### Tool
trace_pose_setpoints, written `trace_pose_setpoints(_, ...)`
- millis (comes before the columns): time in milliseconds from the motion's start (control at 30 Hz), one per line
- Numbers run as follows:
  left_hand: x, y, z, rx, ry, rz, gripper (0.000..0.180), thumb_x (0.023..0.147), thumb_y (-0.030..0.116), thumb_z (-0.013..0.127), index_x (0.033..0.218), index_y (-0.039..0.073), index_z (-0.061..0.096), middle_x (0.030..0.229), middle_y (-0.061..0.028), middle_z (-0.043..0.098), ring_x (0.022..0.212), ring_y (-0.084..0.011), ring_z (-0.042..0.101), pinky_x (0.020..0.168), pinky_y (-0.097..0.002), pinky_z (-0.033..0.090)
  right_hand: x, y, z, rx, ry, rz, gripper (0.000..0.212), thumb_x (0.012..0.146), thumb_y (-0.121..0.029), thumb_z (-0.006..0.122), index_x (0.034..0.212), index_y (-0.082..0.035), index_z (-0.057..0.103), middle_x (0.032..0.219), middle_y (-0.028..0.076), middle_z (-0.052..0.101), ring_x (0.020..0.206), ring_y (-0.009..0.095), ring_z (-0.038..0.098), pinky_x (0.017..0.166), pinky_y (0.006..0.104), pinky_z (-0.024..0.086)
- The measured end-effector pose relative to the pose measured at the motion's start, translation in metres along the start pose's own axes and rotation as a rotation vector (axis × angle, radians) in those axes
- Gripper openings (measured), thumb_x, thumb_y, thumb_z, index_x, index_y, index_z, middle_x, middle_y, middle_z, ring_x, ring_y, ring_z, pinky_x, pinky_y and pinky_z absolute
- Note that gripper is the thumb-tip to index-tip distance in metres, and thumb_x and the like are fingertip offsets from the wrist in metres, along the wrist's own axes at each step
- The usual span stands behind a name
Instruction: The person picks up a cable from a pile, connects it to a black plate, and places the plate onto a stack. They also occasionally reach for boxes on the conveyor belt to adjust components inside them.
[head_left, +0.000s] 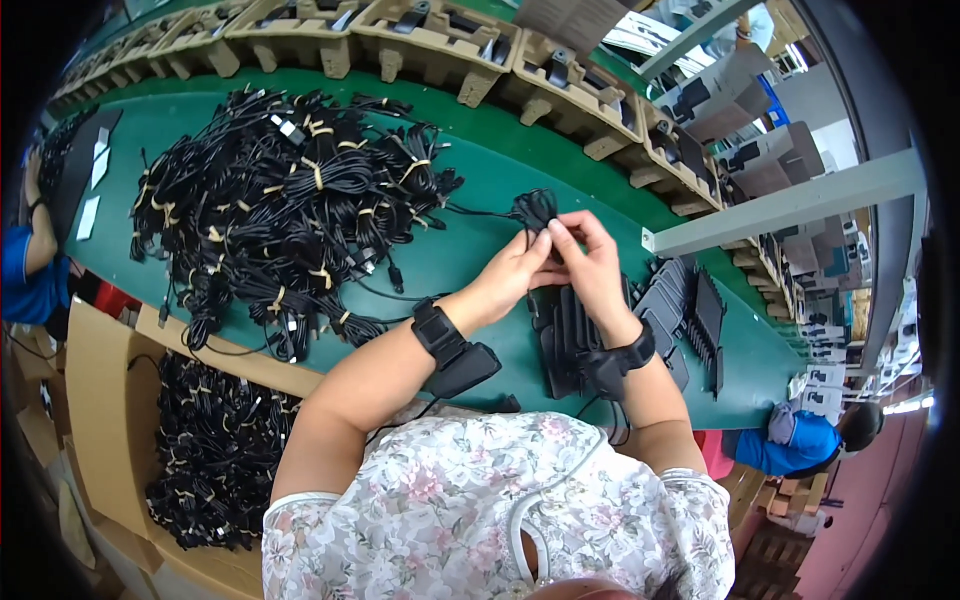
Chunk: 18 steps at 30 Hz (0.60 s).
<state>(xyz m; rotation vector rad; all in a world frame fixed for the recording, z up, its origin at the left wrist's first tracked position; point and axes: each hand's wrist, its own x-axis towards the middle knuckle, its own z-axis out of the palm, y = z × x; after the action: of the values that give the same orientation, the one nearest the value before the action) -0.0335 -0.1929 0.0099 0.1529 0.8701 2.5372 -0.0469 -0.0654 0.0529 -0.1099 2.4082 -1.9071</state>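
Two hands: left hand [508, 272], right hand [594, 265]; fingers [588, 228] of both pinching one coiled cable bundle [536, 205] over green counter [500, 170]. One cable pile [300, 200], bundles uncountable; one cardboard box [100, 400] of cables [215, 450]. Held bundle black, thin-stranded, looped, tail reaching toward pile.

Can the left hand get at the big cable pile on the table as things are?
Probably yes: the left hand is near the cable pile, with mostly bare green table between. It seems busy with the cable bundle, though, so it may need freeing first.
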Motion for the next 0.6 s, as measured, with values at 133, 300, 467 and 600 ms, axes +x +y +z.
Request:
trace_pose_setpoints(133,0.0,0.009,-0.009,-0.014,-0.206,-0.106,0.033,0.096,0.033,0.039,0.103,0.004,0.051,0.079,-0.0014,0.054,0.073,-0.0111,0.055,0.067,-0.0246,0.046,0.0,-0.01,-0.008,-0.831,0.209,-0.634,0.015,0.086,-0.013,0.057,0.098,-0.004,0.057,0.083,0.005,0.057,0.079,0.02,0.055,0.075,0.0315,0.043)
trace_pose_setpoints(300,0.002,0.014,-0.021,0.412,-0.306,-0.313,0.032,0.095,0.035,0.042,0.105,0.005,0.049,0.079,-0.0021,0.054,0.071,-0.0107,0.054,0.062,-0.0239,0.045,-0.011,-0.042,-0.016,-1.022,-0.134,-0.909,0.022,0.079,-0.014,0.061,0.1,-0.007,0.058,0.082,0.009,0.056,0.08,0.026,0.054,0.074,0.0353,0.043)
trace_pose_setpoints(467,0.006,0.012,-0.021,0.422,-0.175,-0.25,0.032,0.093,0.032,0.048,0.108,0.004,0.047,0.08,-0.0038,0.054,0.068,-0.0107,0.054,0.06,-0.0236,0.046,0.002,-0.051,-0.055,-1.272,-0.347,-0.548,0.026,0.076,-0.018,0.063,0.1,-0.009,0.06,0.086,0.009,0.061,0.081,0.028,0.058,0.072,0.0361,0.044)
trace_pose_setpoints(600,0.013,0.003,-0.022,0.42,0.004,-0.084,0.032,0.092,0.028,0.051,0.11,0.002,0.045,0.083,-0.0054,0.055,0.067,-0.0112,0.054,0.06,-0.0234,0.047,0.073,-0.063,-0.134,-1.446,0.324,-0.608,0.018,0.082,-0.023,0.057,0.093,-0.009,0.062,0.081,0.012,0.063,0.072,0.029,0.061,0.058,0.0386,0.046)
